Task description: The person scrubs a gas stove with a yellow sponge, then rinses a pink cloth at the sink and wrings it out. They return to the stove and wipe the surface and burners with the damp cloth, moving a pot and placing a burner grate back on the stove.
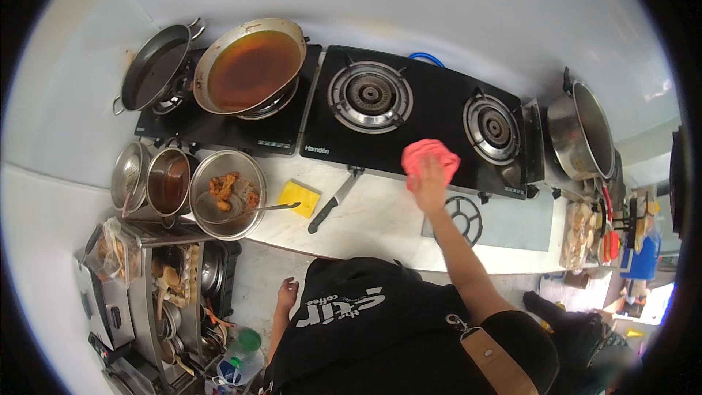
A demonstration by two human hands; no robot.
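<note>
My right hand (pixel 427 175) presses a bunched pinkish-red cloth (pixel 431 152) onto the front part of the black glass gas stove (pixel 417 106), between its two round burners. Low at my side hangs my left hand (pixel 287 294), its fingers loosely apart and nothing visible in them. A knife (pixel 336 201) with a black handle lies on the white counter, its tip at the stove's front edge. Beside it is a folded yellow cloth (pixel 298 198). A round black pan support (pixel 463 221) lies off the stove, close to my right forearm.
On the left stove stand a wide pan of brown oil (pixel 256 66) and a dark two-handled pan (pixel 157 69). In front are a steel bowl with fried pieces (pixel 229 223) and a ladle. A large steel pot (pixel 583 132) stands at right. Another person (pixel 578 340) is behind me.
</note>
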